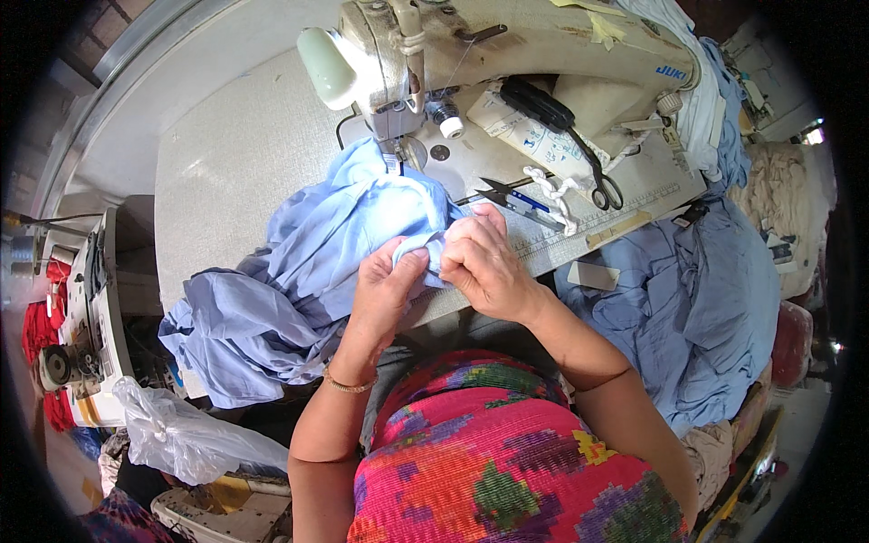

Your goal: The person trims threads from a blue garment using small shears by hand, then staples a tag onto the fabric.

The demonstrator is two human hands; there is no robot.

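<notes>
bright pink, multicoloured ribbed top (498, 443) fills the near foreground, worn by the person, whose forearms reach toward the front edge of a pale sewing table (226, 163). across the table's far side stands a cream industrial sewing machine (534, 36). to the person's right sits a large heap of blue fabric (670, 299).

the light blue garment (308, 235) lies bunched on the table, from just below the machine's needle end (389, 125) down to the front edge, spilling over it on the left; a strong patch of light falls on its upper part. whether the needle is in the cloth cannot be told. a clear plastic bag (181, 434) lies further left and nearer the person.

the right hand (484, 267) is clamped on the garment's near edge, fingers curled; the left hand (389, 281) pinches the same edge just beside it, thumb uppermost, with a short strip of cloth between the two. the step in hand looks like shaping that edge by finger, perhaps folding or straightening it, rather than stitching. a next move seems to call for firm, level pinches so that the edge does not slip or twist.

beyond the right hand lie black-handled scissors (563, 119), smaller blue-handled thread snips (520, 199) and a white twisted cord (557, 195). a thin bracelet (348, 385) circles the left wrist.
</notes>
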